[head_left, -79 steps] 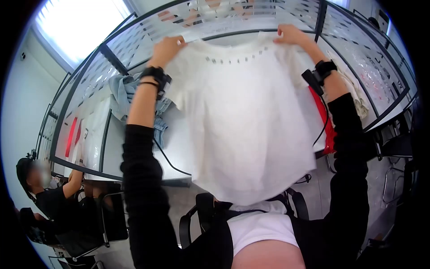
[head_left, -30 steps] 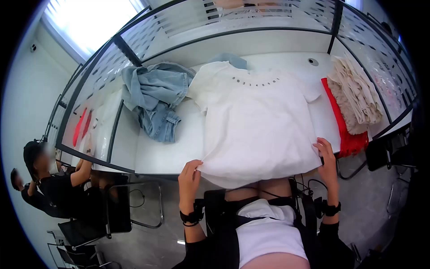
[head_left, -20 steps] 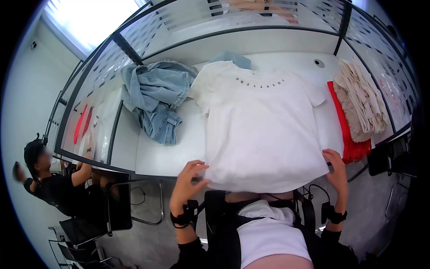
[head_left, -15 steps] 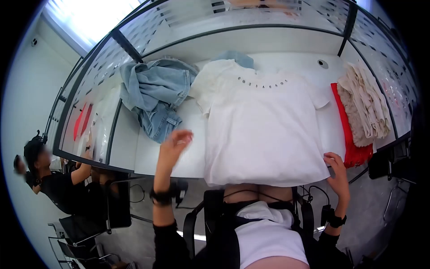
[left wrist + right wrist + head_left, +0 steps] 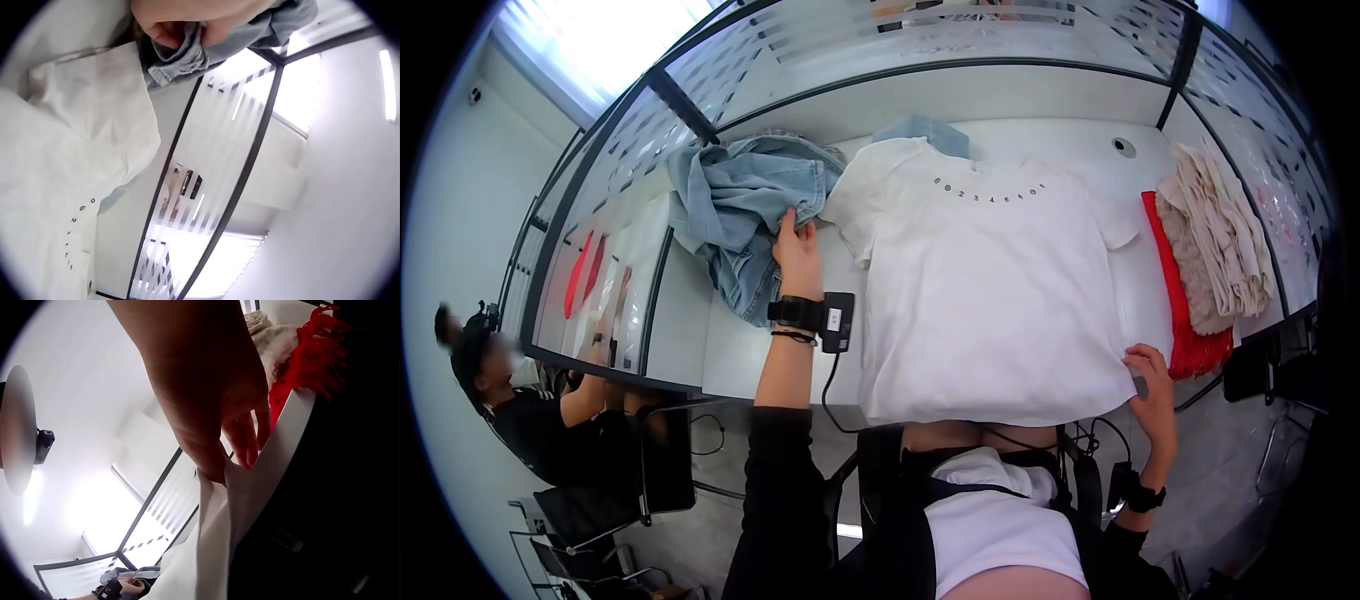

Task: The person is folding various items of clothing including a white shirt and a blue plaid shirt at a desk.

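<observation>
A white short-sleeved T-shirt [image 5: 990, 300] lies spread flat on the white table, dark characters curving below its neckline and its hem at the front edge. My left hand [image 5: 798, 258] pinches a crumpled light-blue denim garment [image 5: 735, 185] left of the shirt. Up close in the left wrist view, a stitched band of the denim [image 5: 184, 62] is bunched between thumb and fingers. At the shirt's lower right corner is my right hand [image 5: 1155, 390]. The right wrist view shows its thumb and fingers [image 5: 240, 440] pinching the raised hem [image 5: 215, 509].
Folded beige cloths [image 5: 1215, 235] lie on a red fringed cloth [image 5: 1185, 320] at the table's right end. Another blue piece [image 5: 925, 132] shows behind the shirt's neck. Framed panels [image 5: 940, 65] border the table. A person [image 5: 530, 410] sits at the left.
The shirt came down from raised hands onto the table, and both hands went to its hem. My left hand then left the hem and reached forward-left to the denim. My right hand stayed at the corner.
</observation>
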